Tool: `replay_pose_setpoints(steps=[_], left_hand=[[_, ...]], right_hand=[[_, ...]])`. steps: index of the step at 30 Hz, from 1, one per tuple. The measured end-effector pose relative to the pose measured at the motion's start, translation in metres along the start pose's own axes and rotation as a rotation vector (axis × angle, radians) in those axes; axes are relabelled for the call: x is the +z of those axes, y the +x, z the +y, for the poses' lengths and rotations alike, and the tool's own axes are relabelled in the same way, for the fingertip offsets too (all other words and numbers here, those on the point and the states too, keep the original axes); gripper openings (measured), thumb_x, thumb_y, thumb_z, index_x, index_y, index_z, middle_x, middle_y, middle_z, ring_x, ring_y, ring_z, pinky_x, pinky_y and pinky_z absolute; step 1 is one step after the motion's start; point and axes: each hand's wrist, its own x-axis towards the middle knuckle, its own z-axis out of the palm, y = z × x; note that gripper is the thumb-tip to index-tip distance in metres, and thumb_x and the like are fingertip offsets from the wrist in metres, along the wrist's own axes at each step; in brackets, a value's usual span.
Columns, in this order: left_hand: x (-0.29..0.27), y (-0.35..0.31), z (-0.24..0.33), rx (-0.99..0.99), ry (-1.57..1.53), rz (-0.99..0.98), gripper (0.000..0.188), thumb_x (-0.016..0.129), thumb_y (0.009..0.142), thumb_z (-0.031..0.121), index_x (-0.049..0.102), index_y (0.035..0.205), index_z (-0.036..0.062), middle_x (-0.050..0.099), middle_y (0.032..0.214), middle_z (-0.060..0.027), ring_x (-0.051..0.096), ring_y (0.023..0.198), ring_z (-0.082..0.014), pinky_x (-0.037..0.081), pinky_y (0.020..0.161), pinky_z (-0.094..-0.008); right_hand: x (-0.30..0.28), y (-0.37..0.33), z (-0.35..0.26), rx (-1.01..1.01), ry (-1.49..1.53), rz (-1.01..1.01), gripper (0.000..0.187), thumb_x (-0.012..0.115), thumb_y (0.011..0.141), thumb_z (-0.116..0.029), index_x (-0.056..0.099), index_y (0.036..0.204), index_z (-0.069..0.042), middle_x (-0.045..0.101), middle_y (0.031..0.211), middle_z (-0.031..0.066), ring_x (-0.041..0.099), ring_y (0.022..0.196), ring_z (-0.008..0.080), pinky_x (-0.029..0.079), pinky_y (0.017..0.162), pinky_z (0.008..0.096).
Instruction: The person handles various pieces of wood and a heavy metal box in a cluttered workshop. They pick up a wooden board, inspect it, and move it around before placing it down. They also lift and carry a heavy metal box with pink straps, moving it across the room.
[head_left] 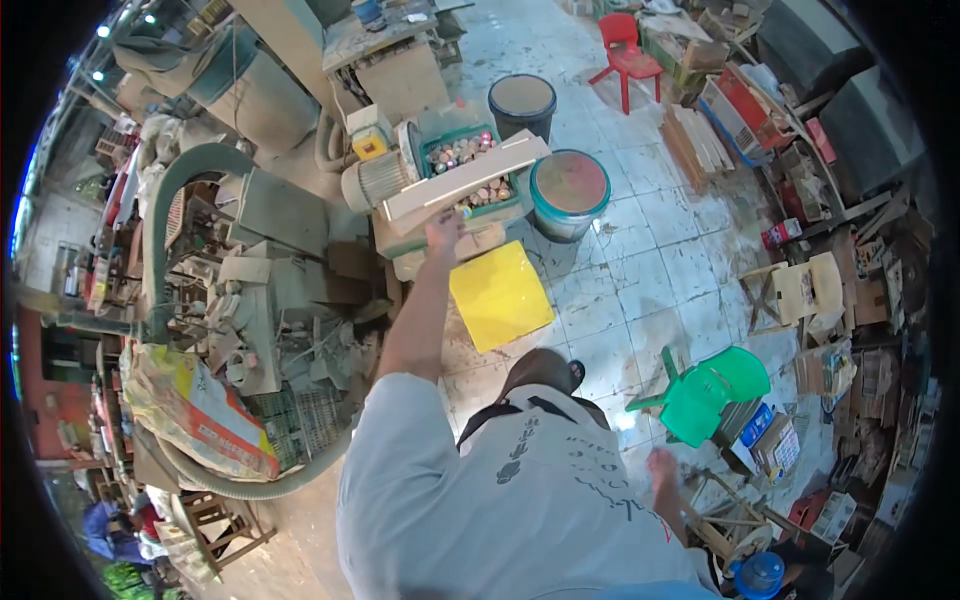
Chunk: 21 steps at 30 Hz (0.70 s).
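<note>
My left hand (pixel 444 230) reaches forward to the near edge of a machine with a motor (pixel 380 186). Its fingers are at the lower side of a long pale board (pixel 465 182), beside a small yellow and blue piece; whether they grip anything is too small to tell. The board lies slantwise across a green crate (pixel 432 160) holding several small round pieces (pixel 490 192), some shiny. Low at my right side hangs my right hand (pixel 661 468), away from the machine, near a green plastic chair (pixel 715 392). Its fingers are too small to read.
A yellow square stool top (pixel 502 296) stands just before me. Two buckets, one dark (pixel 522 105) and one with a teal rim (pixel 570 190), stand beyond the crate. A thick hose (pixel 160 240) curves round scrap at left. Stacked boards (pixel 697 145) and a red chair (pixel 630 60) are far right.
</note>
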Motion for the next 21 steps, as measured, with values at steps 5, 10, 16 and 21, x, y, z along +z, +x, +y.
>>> replay_pose_setpoints(steps=[5,10,16,21], left_hand=[[0.026,0.075,0.031,-0.089,0.149,0.218,0.022,0.062,0.083,0.017,0.063,0.101,0.0031,0.059,0.077,-0.0058,0.052,0.054,-0.0135,0.044,0.047,-0.0279],[0.011,0.148,0.014,-0.173,0.101,0.089,0.032,0.054,0.088,0.024,0.056,0.107,-0.0010,0.057,0.090,-0.0070,0.055,0.076,-0.0174,0.047,0.063,-0.0280],[0.020,0.166,0.006,-0.302,0.336,0.031,0.039,0.048,0.092,0.029,0.050,0.108,-0.0069,0.056,0.092,-0.0147,0.057,0.089,-0.0237,0.046,0.074,-0.0340],[-0.014,0.192,0.034,0.736,1.858,-0.819,0.039,0.051,0.091,0.031,0.052,0.100,-0.0067,0.056,0.083,-0.0209,0.056,0.079,-0.0337,0.043,0.067,-0.0424]], right_hand=[[-0.189,0.102,-0.182,0.335,0.916,0.310,0.015,0.054,0.088,-0.021,0.056,0.088,-0.007,0.049,0.068,-0.0026,0.044,0.054,0.0058,0.037,0.046,0.0227],[-0.224,0.153,-0.203,0.271,0.927,0.366,0.012,0.058,0.084,-0.016,0.060,0.090,-0.006,0.055,0.074,-0.0023,0.050,0.065,0.0061,0.043,0.056,0.0232],[-0.182,0.105,-0.236,0.568,0.612,0.372,0.025,0.064,0.075,-0.029,0.063,0.086,-0.006,0.064,0.082,0.0109,0.062,0.076,0.0202,0.049,0.071,0.0323],[-0.103,0.056,-0.238,0.820,0.627,0.322,0.027,0.064,0.076,-0.028,0.063,0.088,-0.005,0.064,0.073,0.0087,0.062,0.066,0.0169,0.050,0.062,0.0308]])
